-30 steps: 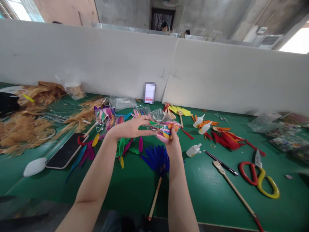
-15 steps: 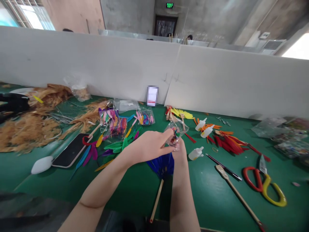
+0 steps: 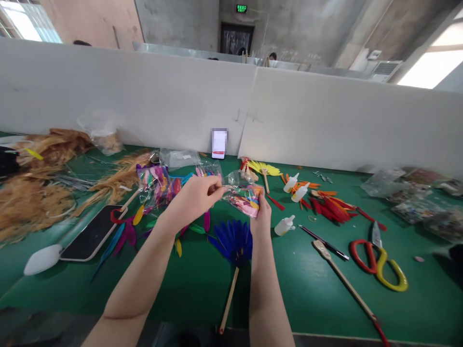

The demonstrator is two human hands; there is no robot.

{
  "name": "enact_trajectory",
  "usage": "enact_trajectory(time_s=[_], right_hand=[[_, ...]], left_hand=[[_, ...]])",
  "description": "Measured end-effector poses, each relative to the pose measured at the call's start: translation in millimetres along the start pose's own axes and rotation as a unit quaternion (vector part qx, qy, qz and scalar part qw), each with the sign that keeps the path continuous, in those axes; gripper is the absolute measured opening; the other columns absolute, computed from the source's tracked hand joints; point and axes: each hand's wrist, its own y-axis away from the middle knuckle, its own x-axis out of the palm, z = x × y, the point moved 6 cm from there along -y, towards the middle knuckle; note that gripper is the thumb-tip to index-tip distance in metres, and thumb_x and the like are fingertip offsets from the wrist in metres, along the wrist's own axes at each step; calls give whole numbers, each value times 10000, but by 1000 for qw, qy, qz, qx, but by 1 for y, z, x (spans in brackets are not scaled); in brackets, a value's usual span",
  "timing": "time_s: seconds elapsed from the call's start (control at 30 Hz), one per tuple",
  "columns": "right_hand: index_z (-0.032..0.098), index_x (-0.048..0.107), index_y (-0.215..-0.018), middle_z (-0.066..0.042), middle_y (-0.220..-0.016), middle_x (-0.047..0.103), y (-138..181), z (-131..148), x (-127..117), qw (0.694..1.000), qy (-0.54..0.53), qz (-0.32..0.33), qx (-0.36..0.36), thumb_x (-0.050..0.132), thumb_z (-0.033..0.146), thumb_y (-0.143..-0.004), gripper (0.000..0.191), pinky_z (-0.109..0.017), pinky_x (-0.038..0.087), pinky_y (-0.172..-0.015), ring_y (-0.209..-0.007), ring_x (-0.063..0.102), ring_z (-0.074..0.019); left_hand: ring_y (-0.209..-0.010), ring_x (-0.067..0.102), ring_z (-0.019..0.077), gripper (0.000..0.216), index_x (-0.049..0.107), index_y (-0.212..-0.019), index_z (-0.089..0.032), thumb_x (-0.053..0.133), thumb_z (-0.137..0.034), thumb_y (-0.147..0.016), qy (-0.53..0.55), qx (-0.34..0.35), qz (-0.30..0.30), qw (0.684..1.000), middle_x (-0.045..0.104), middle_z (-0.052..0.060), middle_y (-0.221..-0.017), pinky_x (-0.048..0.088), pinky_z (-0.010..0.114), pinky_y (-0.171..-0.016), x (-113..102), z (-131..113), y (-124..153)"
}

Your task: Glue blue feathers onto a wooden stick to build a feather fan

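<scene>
Plastic bag (image 3: 241, 195): clear, filled with small multicoloured feathers; held above the green table (image 3: 296, 294), between both hands.
Left hand (image 3: 193, 197): fingers pinched on the bag's left edge.
Right hand (image 3: 261, 218): closed on the bag's right lower end, thumb apparently on top; the view is blurred.
Hands: near each other, joined only by the bag.
Blue feather fan (image 3: 233, 239): flat on the table, directly below the bag.
Glue bottle (image 3: 284, 225): just right of the right hand.
Scissors (image 3: 379, 260): well apart, far right.
</scene>
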Motion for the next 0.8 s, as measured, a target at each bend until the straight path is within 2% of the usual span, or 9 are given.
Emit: enact_trajectory(time_s=[0.1, 0.17, 0.23, 0.33, 0.4, 0.5, 0.6, 0.67, 0.8], right_hand=[[161, 679, -917, -27, -818, 743, -4, -1, -3, 1000, 4, 1, 3, 697, 489, -699, 395, -237, 554, -559, -686, 703, -164], [178, 671, -932, -16, -792, 739, -8, -7, -2, 998, 16, 29, 44, 682, 546, -696, 437, -191, 496, -436, -604, 686, -142], [181, 674, -910, -11, -742, 733, -8, -13, -2, 994, 35, 61, 87, 708, 545, -672, 436, -179, 465, -388, -553, 671, -136], [168, 696, -882, -11, -760, 737, -5, -12, 1, 991, 35, 89, 90, 796, 418, -616, 379, -210, 540, -541, -662, 698, -153], [166, 713, -856, -1, -786, 739, -1, -7, 3, 993, 24, 92, 70, 826, 347, -582, 347, -227, 552, -660, -735, 702, -155], [175, 722, -766, 18, -761, 736, 3, 3, 6, 996, 32, 81, 37, 829, 329, -572, 270, -231, 541, -715, -762, 695, -151], [181, 716, -721, 19, -743, 732, 7, 9, 10, 995, 47, 90, 15, 816, 331, -590, 223, -244, 539, -731, -771, 693, -158], [181, 719, -747, 15, -759, 736, 10, 11, 12, 993, 51, 104, 21, 822, 313, -577, 239, -257, 548, -739, -762, 694, -162], [187, 713, -866, -2, -846, 747, 17, 7, 14, 981, 86, 159, 69, 845, 238, -526, 369, -321, 565, -788, -812, 701, -198]], left_hand=[[-577, 569, 112, 157, 559, -729, -184, 530, -245, -870, 25, -5, -19, 1000, 617, -18, -628, 423, 234, -580, -3, 6, -2], [-665, 601, 122, 89, 600, -800, -182, 536, -203, -857, 23, 9, -58, 998, 658, 1, -732, 451, 232, -636, -7, 8, -5], [-744, 613, 131, 114, 633, -878, -179, 519, -183, -864, 5, 35, -91, 995, 676, 21, -826, 464, 238, -692, -10, 8, -7], [-851, 615, 153, 222, 659, -1002, -175, 473, -160, -882, -17, 87, -120, 989, 676, 52, -928, 468, 272, -779, -14, 4, -9], [-849, 615, 158, 257, 666, -1034, -183, 467, -144, -876, -24, 95, -153, 983, 675, 52, -922, 470, 280, -778, -18, 4, -8], [-723, 610, 144, 215, 661, -1016, -211, 512, -183, -864, -6, 46, -225, 973, 661, 9, -783, 481, 263, -701, -27, 11, -6], [-682, 601, 141, 247, 596, -1105, -232, 534, -230, -866, 11, 1, -283, 959, 626, -21, -708, 489, 263, -710, -36, 18, -1], [-715, 602, 149, 303, 563, -1167, -239, 536, -233, -865, -22, -5, -265, 964, 640, -9, -777, 485, 278, -743, -36, 23, -2], [-765, 613, 186, 469, 489, -1301, -268, 575, -277, -840, -88, -25, -111, 990, 656, 39, -1000, 473, 314, -724, -24, 42, -10]])
